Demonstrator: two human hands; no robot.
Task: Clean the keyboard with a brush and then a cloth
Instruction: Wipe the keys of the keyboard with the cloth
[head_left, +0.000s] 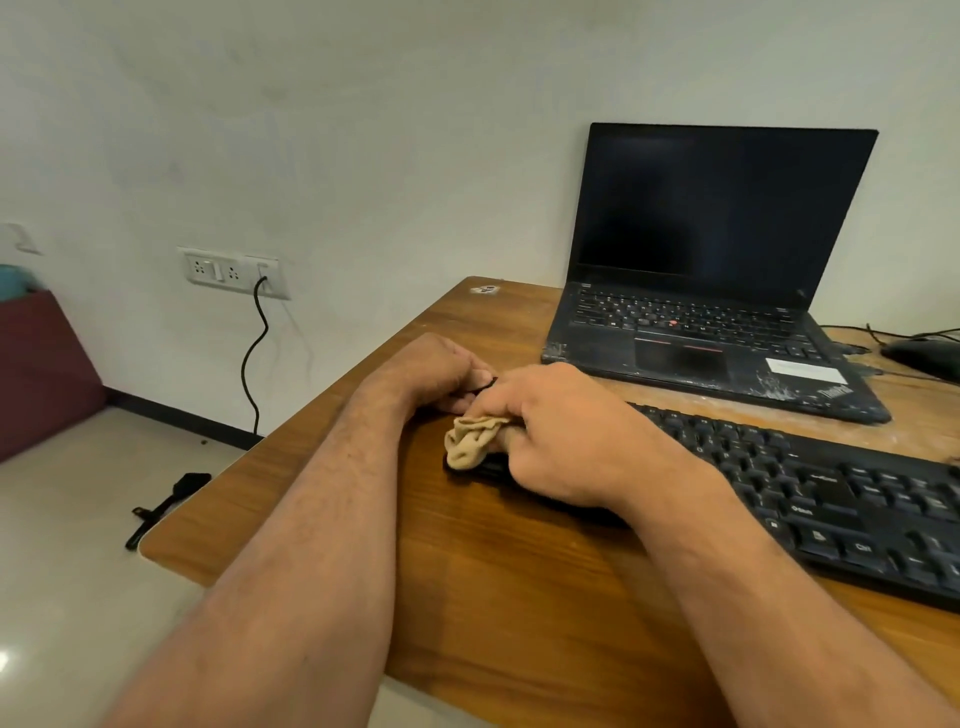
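Note:
A black keyboard (831, 488) lies slanted across the wooden table (519, 597). Its left end is covered by my hands. My right hand (561, 431) grips a bunched beige cloth (472, 439) and presses it down on the keyboard's left end. Just behind it, my left hand (436, 371) has its fingers curled over the keyboard's far left corner and holds it there. No brush shows on the table.
An open black laptop (711, 291) with a dark screen stands behind the keyboard. A black mouse (919, 351) and cables lie at the far right. A black strap-like object (166, 506) lies on the floor at left. A cable hangs from the wall socket (234, 273).

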